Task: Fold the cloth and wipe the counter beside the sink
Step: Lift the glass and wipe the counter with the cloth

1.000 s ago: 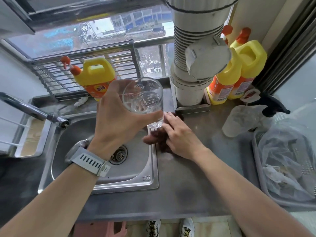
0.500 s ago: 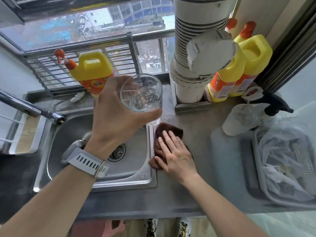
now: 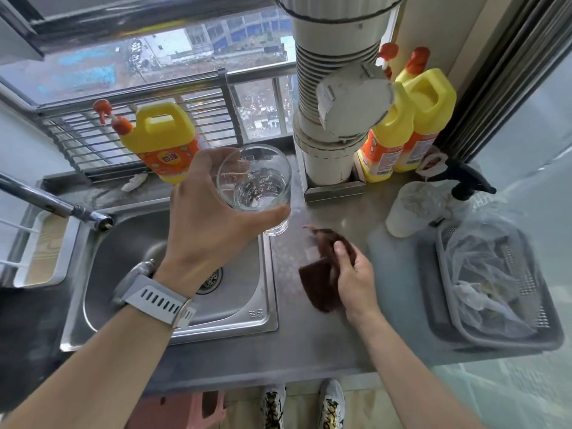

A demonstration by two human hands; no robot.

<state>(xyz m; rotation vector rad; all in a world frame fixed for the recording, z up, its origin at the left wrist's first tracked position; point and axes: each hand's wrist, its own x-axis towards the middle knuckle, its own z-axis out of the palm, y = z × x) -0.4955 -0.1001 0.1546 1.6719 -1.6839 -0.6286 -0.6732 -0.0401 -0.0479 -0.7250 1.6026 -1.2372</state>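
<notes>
A dark brown cloth (image 3: pixel 318 280) hangs bunched from my right hand (image 3: pixel 356 277), which grips it just above the steel counter (image 3: pixel 306 342) to the right of the sink (image 3: pixel 130 243). One corner of the cloth trails toward the back. My left hand (image 3: pixel 210 218) holds a clear drinking glass (image 3: pixel 257 187) in the air over the sink's right rim. A grey watch sits on that wrist.
A faucet (image 3: pixel 62 205) juts in from the left over the basin. Yellow detergent bottles (image 3: pixel 164 140) stand at the back, more (image 3: pixel 411 125) beside a white ribbed duct (image 3: pixel 334 88). A spray bottle (image 3: pixel 433 199) and a grey basket with plastic bags (image 3: pixel 495 286) fill the right side.
My right hand slid the cloth toward me along the counter, then closed on it and lifted it, moving right. The glass in my left hand stayed raised over the sink edge.
</notes>
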